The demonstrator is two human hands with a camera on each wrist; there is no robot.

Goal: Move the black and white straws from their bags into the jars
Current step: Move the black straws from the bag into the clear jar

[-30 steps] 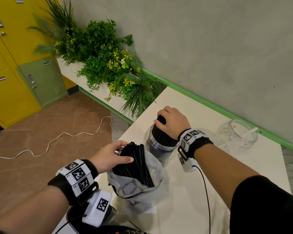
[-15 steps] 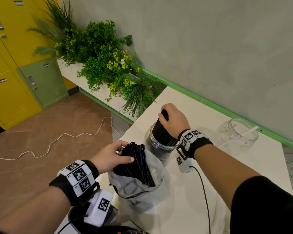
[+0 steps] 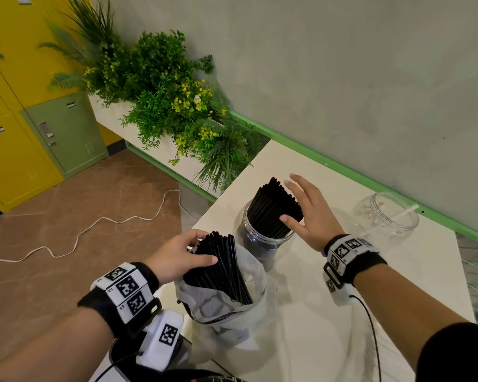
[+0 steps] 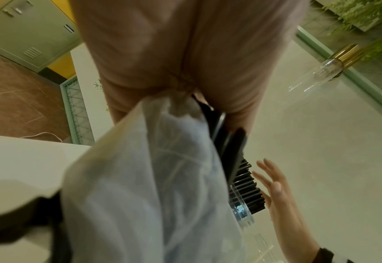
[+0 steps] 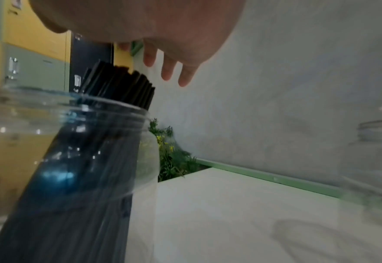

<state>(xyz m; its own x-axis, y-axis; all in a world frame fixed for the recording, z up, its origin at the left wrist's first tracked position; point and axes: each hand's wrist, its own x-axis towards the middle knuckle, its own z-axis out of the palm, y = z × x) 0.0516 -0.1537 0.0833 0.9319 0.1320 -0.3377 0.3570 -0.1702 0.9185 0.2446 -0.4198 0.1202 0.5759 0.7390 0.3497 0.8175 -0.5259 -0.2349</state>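
Note:
A bundle of black straws leans in a clear jar on the white table. My right hand is spread just right of that bundle, its thumb touching the straws, gripping nothing; the right wrist view shows its fingers straight beside the straws. My left hand grips more black straws standing in a thin white plastic bag. In the left wrist view the bag fills the middle. A second clear jar at the back right holds one white straw.
The table's left edge drops to a tiled floor with a white cable. A planter of green plants stands against the wall past the table's far corner. Yellow and green lockers are at the left.
My right hand has let go of the straws in the jar and opened, drawing slightly right. The bundle now stands leaning in the jar by itself. My left hand keeps its grip.

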